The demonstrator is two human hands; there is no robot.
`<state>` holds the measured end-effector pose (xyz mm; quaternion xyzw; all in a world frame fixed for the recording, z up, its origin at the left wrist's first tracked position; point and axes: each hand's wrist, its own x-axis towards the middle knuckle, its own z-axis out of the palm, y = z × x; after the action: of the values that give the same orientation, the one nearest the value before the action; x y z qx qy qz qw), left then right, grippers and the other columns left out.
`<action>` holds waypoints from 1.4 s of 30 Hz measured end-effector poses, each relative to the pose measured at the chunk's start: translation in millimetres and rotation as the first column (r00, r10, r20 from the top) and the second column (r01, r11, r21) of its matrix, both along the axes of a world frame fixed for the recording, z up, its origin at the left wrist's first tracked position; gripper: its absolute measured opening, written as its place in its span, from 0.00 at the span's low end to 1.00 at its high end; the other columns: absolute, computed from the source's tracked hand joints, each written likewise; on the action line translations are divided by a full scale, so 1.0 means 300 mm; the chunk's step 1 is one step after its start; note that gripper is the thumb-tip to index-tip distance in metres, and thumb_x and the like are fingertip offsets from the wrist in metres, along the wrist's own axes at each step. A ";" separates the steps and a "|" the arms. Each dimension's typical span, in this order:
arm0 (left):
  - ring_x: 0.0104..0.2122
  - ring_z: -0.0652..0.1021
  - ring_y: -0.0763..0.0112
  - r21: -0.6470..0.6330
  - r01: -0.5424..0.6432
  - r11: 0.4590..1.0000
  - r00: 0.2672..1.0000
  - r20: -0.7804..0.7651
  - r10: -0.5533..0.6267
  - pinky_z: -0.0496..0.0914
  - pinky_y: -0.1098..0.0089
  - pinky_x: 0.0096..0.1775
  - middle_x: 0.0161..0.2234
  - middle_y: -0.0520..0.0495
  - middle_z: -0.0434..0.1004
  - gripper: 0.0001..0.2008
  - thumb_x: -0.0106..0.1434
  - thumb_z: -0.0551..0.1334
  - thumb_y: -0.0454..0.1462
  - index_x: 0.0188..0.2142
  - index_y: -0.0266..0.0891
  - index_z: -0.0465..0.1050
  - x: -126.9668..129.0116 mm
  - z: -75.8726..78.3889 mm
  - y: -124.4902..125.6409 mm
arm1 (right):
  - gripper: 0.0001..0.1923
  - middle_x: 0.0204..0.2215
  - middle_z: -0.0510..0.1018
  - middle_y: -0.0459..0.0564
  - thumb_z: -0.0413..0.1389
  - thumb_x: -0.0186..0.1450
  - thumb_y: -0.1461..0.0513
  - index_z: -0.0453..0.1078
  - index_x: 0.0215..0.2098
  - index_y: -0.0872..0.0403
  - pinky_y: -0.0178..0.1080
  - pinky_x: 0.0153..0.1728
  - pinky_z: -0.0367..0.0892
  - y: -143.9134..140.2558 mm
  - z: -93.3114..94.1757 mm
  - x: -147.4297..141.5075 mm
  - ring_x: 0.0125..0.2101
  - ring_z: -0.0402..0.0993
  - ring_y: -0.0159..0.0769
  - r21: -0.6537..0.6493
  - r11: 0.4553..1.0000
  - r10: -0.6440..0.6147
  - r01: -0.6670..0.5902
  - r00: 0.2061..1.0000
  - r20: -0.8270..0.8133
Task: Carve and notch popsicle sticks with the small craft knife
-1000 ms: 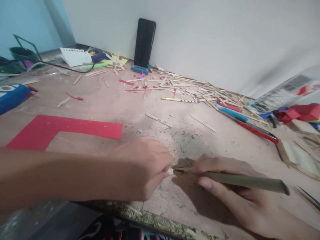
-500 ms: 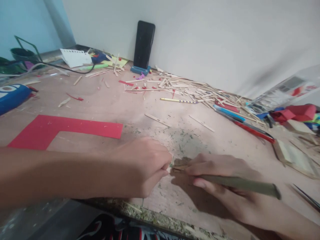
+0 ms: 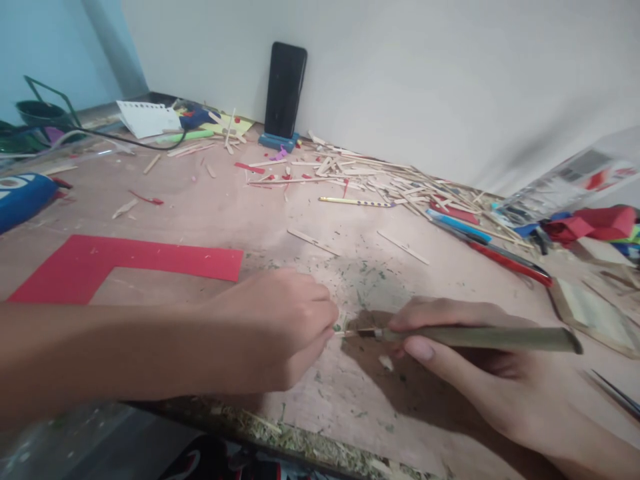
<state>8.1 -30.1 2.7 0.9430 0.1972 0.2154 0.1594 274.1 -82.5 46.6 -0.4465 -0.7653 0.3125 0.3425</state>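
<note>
Both forearms are bare to the frame edge (no sleeves, seemingly no rings); left hand [image 3: 280,327], right hand [image 3: 465,373].

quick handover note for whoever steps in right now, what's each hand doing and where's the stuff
Left hand: closed, pinching something small at its fingertips; what it is cannot be told.
Right hand: gripping a green stick lying nearly level, its peeled, thinned tip pointing at the left fingertips.
Table: green shavings lie just beyond the hands, more along the near edge. A red L-shaped sheet lies to the left, loose wooden strips at the back by the phone.
Done: the tip looks stripped.
Left: the rest of the stick is green.
</note>
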 end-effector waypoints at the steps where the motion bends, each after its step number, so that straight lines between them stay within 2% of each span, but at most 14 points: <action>1: 0.35 0.74 0.63 -0.007 -0.007 1.000 1.000 -0.021 0.007 0.64 0.61 0.39 0.33 0.47 0.76 0.12 0.75 0.55 0.33 0.36 0.38 0.76 0.000 0.001 0.004 | 0.03 0.31 0.86 0.44 0.65 0.71 0.62 0.81 0.41 0.46 0.28 0.28 0.77 -0.001 0.001 0.000 0.27 0.83 0.31 0.019 1.000 0.003 -0.003 1.000 0.007; 4: 0.37 0.74 0.62 -0.030 -0.026 0.999 0.998 -0.053 0.025 0.65 0.60 0.41 0.35 0.47 0.77 0.12 0.76 0.55 0.34 0.38 0.38 0.76 0.002 0.010 0.009 | 0.03 0.33 0.87 0.45 0.65 0.71 0.62 0.82 0.40 0.45 0.30 0.27 0.77 0.001 0.003 -0.004 0.27 0.83 0.33 0.046 0.999 0.010 -0.013 0.999 0.051; 9: 0.38 0.74 0.62 -0.042 -0.021 0.999 0.999 -0.025 0.020 0.64 0.60 0.41 0.38 0.47 0.78 0.07 0.74 0.62 0.38 0.39 0.39 0.76 0.004 0.028 0.005 | 0.03 0.31 0.86 0.46 0.65 0.71 0.62 0.82 0.41 0.47 0.31 0.26 0.76 0.016 0.004 -0.004 0.26 0.83 0.33 0.031 0.998 0.057 -0.059 0.996 0.073; 13: 0.37 0.73 0.63 -0.020 0.012 1.000 1.000 0.001 -0.012 0.64 0.61 0.42 0.38 0.47 0.78 0.08 0.75 0.59 0.33 0.39 0.39 0.76 0.007 0.022 0.014 | 0.05 0.35 0.88 0.46 0.65 0.70 0.64 0.82 0.42 0.46 0.32 0.30 0.79 0.023 0.010 -0.001 0.32 0.86 0.36 0.033 0.996 0.078 -0.083 0.990 0.114; 24: 0.37 0.73 0.64 -0.077 0.032 0.996 0.998 0.050 -0.028 0.64 0.62 0.41 0.36 0.48 0.76 0.09 0.75 0.59 0.32 0.38 0.39 0.77 0.008 0.006 0.025 | 0.07 0.36 0.89 0.44 0.66 0.70 0.64 0.83 0.42 0.45 0.30 0.30 0.81 0.028 0.024 -0.012 0.32 0.86 0.35 -0.038 0.993 0.119 -0.115 0.988 0.095; 32: 0.38 0.74 0.65 -0.101 0.034 0.994 0.999 0.018 -0.032 0.65 0.62 0.41 0.38 0.49 0.77 0.08 0.75 0.61 0.32 0.38 0.40 0.76 0.013 0.012 0.031 | 0.06 0.38 0.89 0.46 0.65 0.71 0.62 0.83 0.44 0.45 0.34 0.32 0.82 0.022 0.012 0.003 0.34 0.86 0.38 0.006 0.990 0.138 -0.140 0.981 0.134; 42: 0.38 0.73 0.66 -0.123 0.054 0.991 0.998 0.040 -0.050 0.65 0.63 0.42 0.37 0.50 0.76 0.08 0.75 0.60 0.32 0.38 0.40 0.75 0.007 0.011 0.036 | 0.06 0.37 0.88 0.44 0.64 0.72 0.62 0.81 0.43 0.44 0.32 0.30 0.80 0.013 0.027 -0.001 0.33 0.85 0.36 0.013 0.989 0.142 -0.146 0.978 0.150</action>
<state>10.1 -19.3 5.9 0.9319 0.1826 0.2161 0.2267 273.9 -78.5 54.6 -0.4078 -0.8227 0.2931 0.2664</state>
